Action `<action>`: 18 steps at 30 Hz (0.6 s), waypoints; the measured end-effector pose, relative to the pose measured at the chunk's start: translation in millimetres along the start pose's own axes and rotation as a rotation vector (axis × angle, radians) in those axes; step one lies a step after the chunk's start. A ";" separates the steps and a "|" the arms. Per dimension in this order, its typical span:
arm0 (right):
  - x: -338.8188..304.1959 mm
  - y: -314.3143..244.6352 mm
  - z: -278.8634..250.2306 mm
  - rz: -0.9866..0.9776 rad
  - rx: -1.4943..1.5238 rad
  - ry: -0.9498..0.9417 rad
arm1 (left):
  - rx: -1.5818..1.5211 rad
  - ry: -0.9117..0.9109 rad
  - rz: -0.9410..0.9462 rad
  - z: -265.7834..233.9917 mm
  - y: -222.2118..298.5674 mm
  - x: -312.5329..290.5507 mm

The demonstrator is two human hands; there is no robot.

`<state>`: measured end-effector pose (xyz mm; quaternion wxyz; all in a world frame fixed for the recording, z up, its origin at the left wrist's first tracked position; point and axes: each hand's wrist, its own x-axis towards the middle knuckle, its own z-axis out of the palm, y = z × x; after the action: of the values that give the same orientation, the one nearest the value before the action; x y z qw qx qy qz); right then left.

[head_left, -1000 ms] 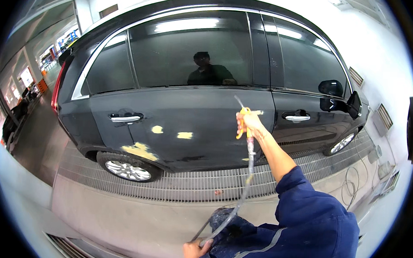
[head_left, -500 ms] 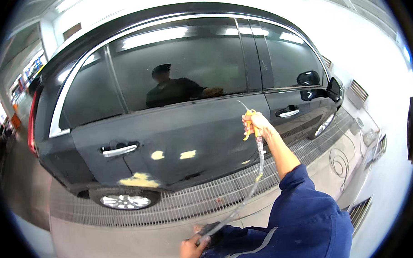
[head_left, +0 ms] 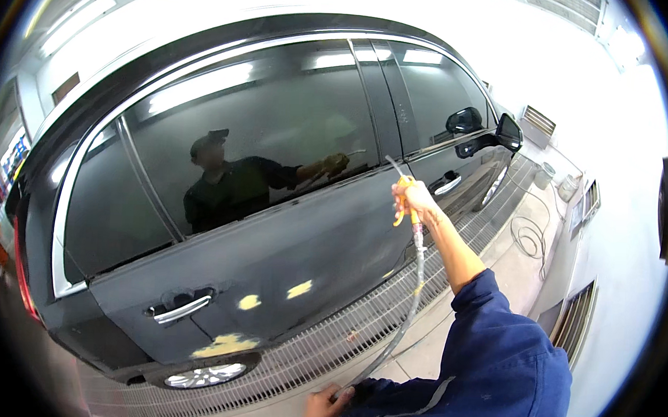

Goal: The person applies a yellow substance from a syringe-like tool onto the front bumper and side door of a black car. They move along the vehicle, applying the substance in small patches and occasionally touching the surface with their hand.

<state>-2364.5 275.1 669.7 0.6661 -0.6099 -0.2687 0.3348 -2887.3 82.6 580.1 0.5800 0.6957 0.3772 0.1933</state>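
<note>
My right hand (head_left: 417, 200) is closed round a yellow air blow gun (head_left: 404, 187). Its thin metal nozzle points up and left, toward the lower edge of the dark rear window (head_left: 271, 118). From the gun's handle a clear hose (head_left: 411, 303) hangs down to my left hand (head_left: 327, 405), whose fingers are closed round it at the bottom of the view. Ahead stands a black car (head_left: 408, 90). Its rear door (head_left: 236, 267) is dull grey, with pale yellow filler patches (head_left: 299, 289) low on it and a chrome handle (head_left: 182, 309) at the left.
A metal floor grating (head_left: 367, 320) runs beside the car. The side mirror (head_left: 509, 132) sticks out at the far right end. A coiled hose (head_left: 530, 241) lies on the floor by the white wall, near a bucket (head_left: 545, 175) and wall vents (head_left: 574, 320).
The view has turned, so the car sits lower and further left, with more of the right wall showing. Both hands keep their hold on the blow gun and hose.
</note>
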 end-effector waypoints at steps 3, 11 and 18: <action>20.4 -26.2 3.6 -0.112 0.045 0.160 | -0.075 0.036 0.011 -0.6 -11.5 10.4; -20.4 -70.9 107.5 -0.003 -0.258 -0.561 | 0.107 -0.105 0.145 -24.1 -26.3 19.0; -79.8 -38.7 151.7 -0.091 -0.169 -0.297 | -0.017 -0.151 -0.201 -93.8 0.0 -26.4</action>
<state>-2526.6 308.0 729.0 0.5797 -0.5949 -0.4189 0.3669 -2970.5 124.9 608.3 0.6293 0.6618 0.3987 0.0843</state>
